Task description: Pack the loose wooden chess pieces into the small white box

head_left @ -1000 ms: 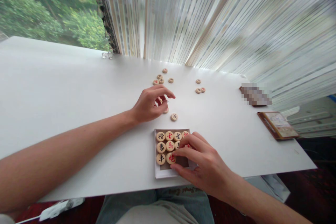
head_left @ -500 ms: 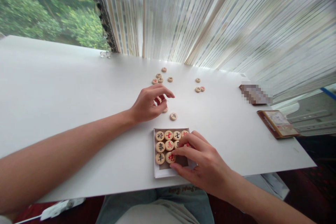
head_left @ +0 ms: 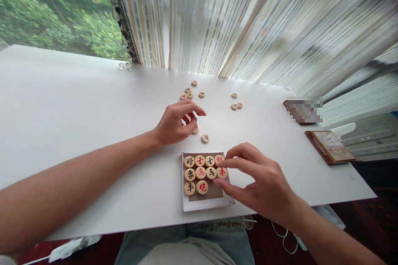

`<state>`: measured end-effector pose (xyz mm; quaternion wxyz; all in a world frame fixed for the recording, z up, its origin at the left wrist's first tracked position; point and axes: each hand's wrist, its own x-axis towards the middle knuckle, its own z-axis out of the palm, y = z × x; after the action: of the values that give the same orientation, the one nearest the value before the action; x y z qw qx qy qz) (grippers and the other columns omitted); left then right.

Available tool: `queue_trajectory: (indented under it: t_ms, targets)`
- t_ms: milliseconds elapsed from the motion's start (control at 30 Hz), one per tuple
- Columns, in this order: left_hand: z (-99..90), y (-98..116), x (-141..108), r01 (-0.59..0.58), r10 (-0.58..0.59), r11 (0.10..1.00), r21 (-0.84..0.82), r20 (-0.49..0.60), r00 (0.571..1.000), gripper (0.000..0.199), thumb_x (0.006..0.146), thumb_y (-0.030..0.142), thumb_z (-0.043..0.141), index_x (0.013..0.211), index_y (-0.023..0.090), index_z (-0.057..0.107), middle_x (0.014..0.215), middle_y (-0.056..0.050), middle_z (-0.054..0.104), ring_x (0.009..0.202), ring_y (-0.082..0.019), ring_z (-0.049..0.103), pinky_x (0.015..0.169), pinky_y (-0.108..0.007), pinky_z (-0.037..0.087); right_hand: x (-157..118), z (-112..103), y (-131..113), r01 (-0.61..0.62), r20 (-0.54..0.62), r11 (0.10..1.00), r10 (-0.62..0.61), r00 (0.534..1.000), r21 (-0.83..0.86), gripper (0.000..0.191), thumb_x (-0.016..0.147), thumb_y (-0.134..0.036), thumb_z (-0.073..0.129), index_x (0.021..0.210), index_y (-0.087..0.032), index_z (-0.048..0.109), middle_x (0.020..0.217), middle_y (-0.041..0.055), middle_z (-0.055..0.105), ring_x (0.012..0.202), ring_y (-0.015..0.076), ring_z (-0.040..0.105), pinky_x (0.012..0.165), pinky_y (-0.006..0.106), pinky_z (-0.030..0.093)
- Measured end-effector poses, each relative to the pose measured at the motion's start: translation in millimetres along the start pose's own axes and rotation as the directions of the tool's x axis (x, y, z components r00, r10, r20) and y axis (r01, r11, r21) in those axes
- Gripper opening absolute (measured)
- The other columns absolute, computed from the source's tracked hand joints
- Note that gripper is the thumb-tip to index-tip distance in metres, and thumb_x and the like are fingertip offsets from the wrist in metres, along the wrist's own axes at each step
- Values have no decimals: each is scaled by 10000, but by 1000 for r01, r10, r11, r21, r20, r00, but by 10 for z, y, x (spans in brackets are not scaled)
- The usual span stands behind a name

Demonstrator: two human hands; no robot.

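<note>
Head view: right hand [head_left: 264, 178], parted and empty, at a tabletop box [head_left: 208, 205] of round pieces [head_left: 200, 172]; a brushing fingertip could slide some into its bare corner. Left hand [head_left: 175, 123] half-curled by loose pieces [head_left: 205, 138]; its grip cannot be told.

White desk [head_left: 93, 99] as landmark. Striped, sheer curtain [head_left: 199, 20] hangs along its far edge, dark patterned trim [head_left: 122, 20] on the curtain's left border. Window [head_left: 56, 16] beyond the desk's far left, green foliage outside. Small clear object [head_left: 125, 66] at the desk's far edge, left of centre. Two flat brown-edged items at the desk's right end: nearer one [head_left: 331, 147] has a pale picture panel, farther one [head_left: 306, 114] is partly pixelated. White power strip [head_left: 76, 241] below the desk's near-left edge; thin white cable [head_left: 284, 238] below its near-right edge, dark red floor beneath.
</note>
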<state>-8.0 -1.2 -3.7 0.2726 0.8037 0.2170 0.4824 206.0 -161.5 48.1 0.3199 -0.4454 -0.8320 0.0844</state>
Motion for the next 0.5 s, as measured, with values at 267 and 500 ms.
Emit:
queue_trajectory:
  t_ms: [267, 500]
  targets:
    - [-90, -108, 79, 161, -165, 986, -43, -112, 980, 196, 859, 155, 648, 1007, 131, 774, 950, -71, 744, 763, -132, 693, 637, -218, 562, 838, -2, 1070, -342, -211, 911, 389, 897, 229, 293, 872, -426, 776, 959, -147, 799, 788, 44, 690, 638, 114, 509, 619, 283, 441]
    - [-332, -254, 174, 350, -313, 932, 90, -287, 905, 194, 923, 277, 642, 969, 152, 784, 824, -39, 734, 660, -122, 603, 562, -218, 437, 1054, 168, 1939, -373, -536, 828, 557, 635, 418, 429, 931, -514, 558, 981, -124, 729, 840, 71, 701, 672, 135, 549, 629, 272, 458]
